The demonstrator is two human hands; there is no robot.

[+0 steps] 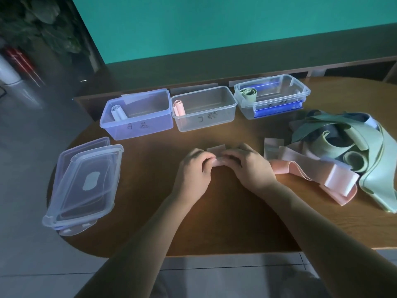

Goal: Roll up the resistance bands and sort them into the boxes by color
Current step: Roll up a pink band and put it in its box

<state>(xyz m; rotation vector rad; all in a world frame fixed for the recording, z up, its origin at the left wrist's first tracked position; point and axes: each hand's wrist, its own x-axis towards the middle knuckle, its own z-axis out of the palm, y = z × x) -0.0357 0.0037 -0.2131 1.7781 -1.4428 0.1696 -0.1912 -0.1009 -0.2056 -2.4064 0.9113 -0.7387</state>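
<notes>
From my remote seat I see two bare forearms reaching in from the bottom edge, with no sleeves, watch, bracelet or rings that I can make out. The left hand [193, 168] and right hand [251, 166] are gloveless, nails short as far as the soft focus lets me tell. Below the arms, grey fabric shows, too blurred to identify.

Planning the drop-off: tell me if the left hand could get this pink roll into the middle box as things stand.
Probably yes. The middle box stands open, lidless, beyond the left hand, with bare table between; one pink roll sits at its left end, leaving room. Both hands pinch the pink band now.
</notes>
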